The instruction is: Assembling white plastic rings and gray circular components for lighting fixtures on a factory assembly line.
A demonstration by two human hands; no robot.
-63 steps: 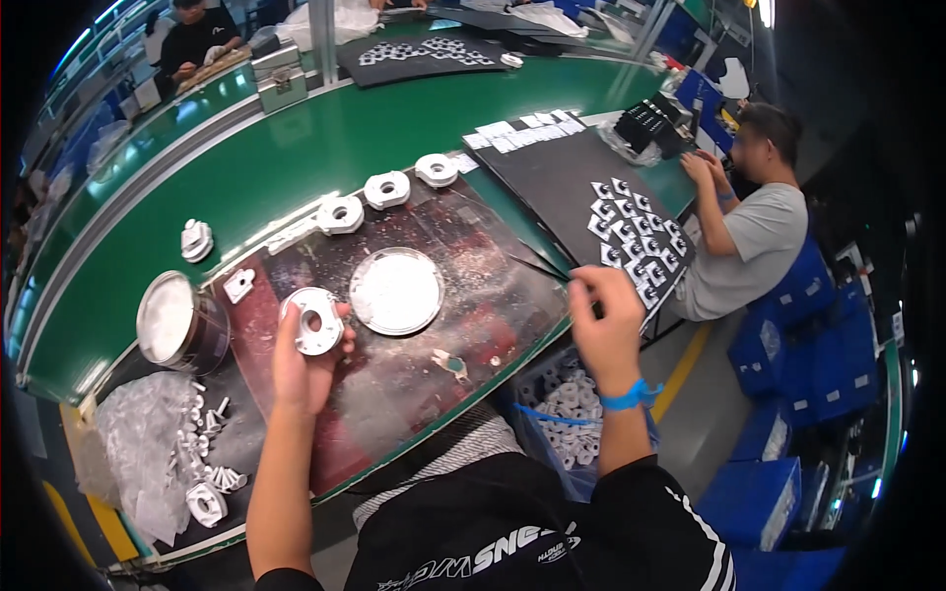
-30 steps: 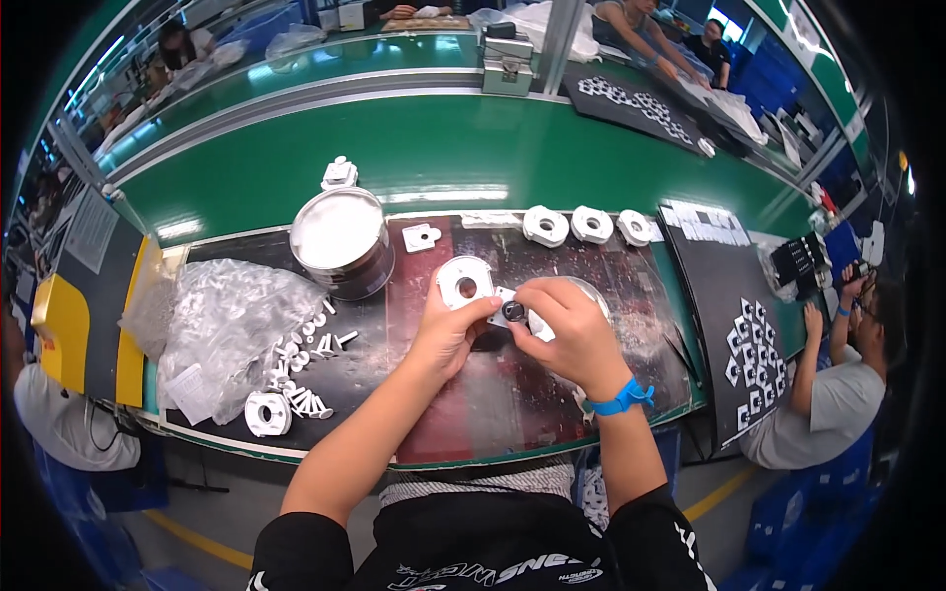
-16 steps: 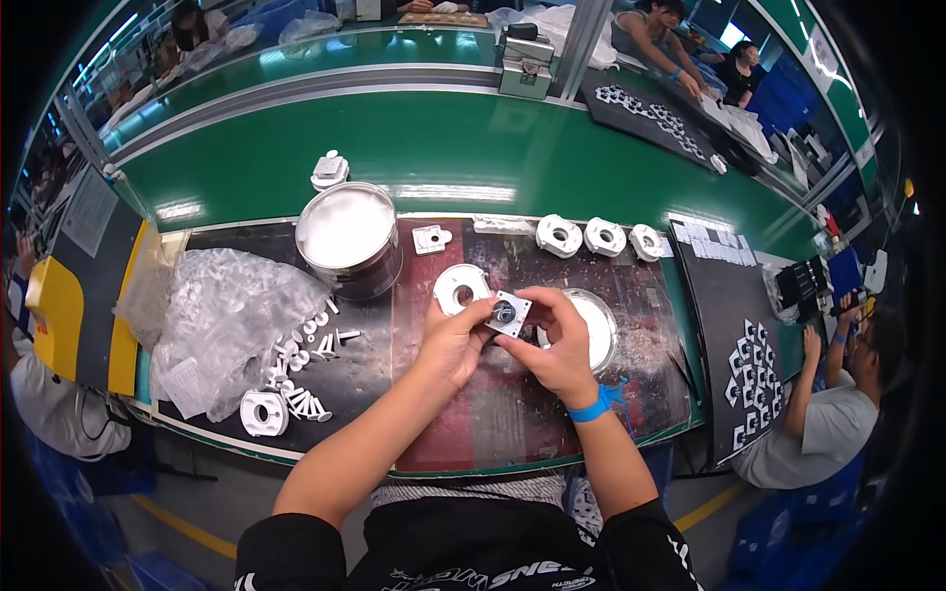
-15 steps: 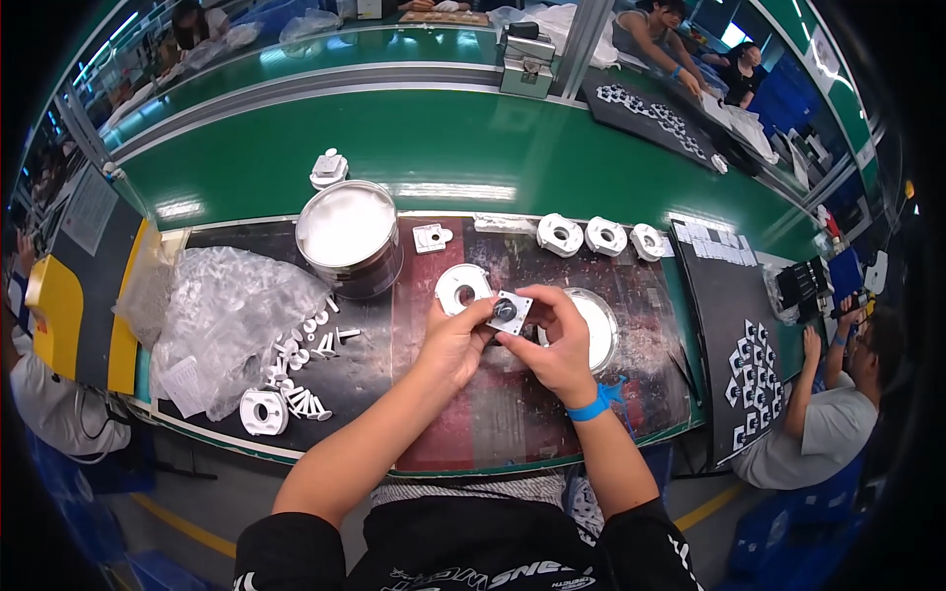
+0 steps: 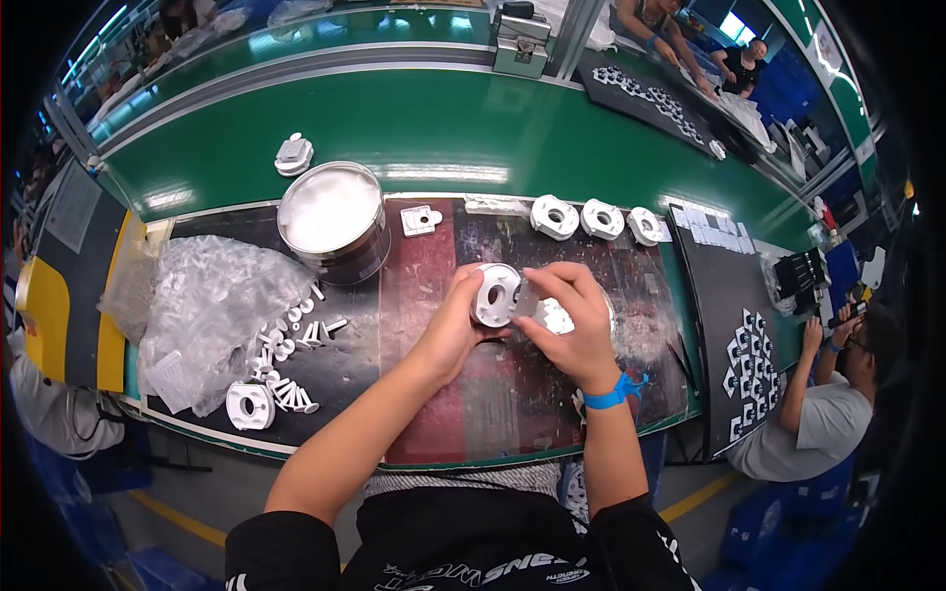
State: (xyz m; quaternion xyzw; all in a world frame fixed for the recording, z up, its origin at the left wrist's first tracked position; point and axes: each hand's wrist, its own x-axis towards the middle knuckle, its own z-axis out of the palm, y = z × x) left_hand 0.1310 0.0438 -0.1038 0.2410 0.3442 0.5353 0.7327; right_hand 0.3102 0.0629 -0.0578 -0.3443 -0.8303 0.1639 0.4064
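L hand (image 5: 455, 330) clamped on white ring part (image 5: 493, 294), frame ctr | R hand (image 5: 574, 323) pinching small insert (image 5: 524, 295) against it | we judge mid-assy | 3 rings done (image 5: 591, 219) upper right | loose bits (image 5: 286, 345) left remain

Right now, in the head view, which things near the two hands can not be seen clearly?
- Small flat piece in the right hand: fingers cover most of it; its shape is unclear.
- White ring part in the left hand: its underside is hidden by the palm.
- Round white dish on the mat: mostly behind the right hand.
- Small white pieces by the plastic bag: too small to identify.
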